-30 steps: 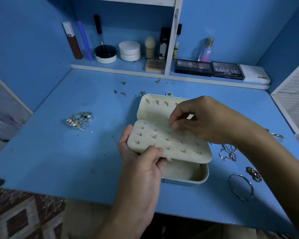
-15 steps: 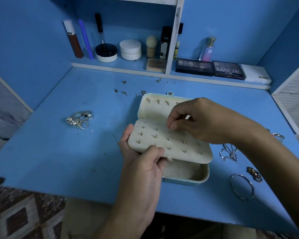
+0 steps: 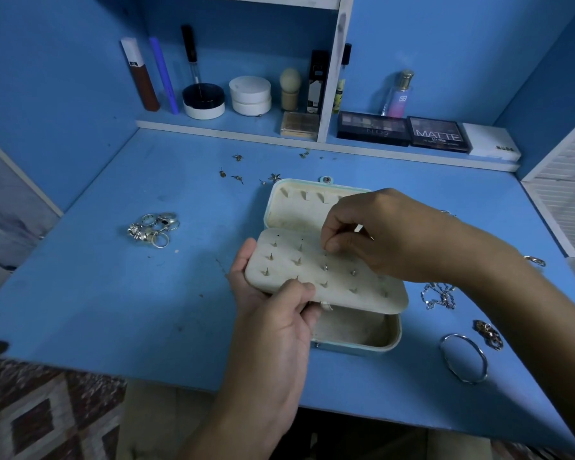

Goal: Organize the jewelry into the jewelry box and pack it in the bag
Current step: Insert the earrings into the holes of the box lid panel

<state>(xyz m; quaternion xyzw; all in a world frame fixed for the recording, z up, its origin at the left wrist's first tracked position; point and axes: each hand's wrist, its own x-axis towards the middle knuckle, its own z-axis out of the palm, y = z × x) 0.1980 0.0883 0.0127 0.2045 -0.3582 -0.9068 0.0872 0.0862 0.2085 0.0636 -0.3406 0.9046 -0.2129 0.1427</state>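
- The right hand point(image 3: 392, 237) pinches its fingertips onto the cream perforated earring panel point(image 3: 326, 273), as a moment ago; whether they hold a stud cannot be told.
- The left hand point(image 3: 276, 313) still grips the panel's near edge.
- The pale-blue open jewelry box point(image 3: 356, 340) beneath looks empty; stud posts fill the panel, with silver rings point(image 3: 153, 227) and loose earrings point(image 3: 239, 175) unpacked on the blue desk point(image 3: 113, 293).

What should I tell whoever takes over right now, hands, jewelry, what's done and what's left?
Left hand grips the earring panel over the open jewelry box. Right hand pinches at the panel; what it holds is hidden.
Done: several studs sit in the panel.
Left: loose earrings behind the box, rings at left, chain, bangle and small gold piece at right. Then shut the box and bag it; no bag is in view.
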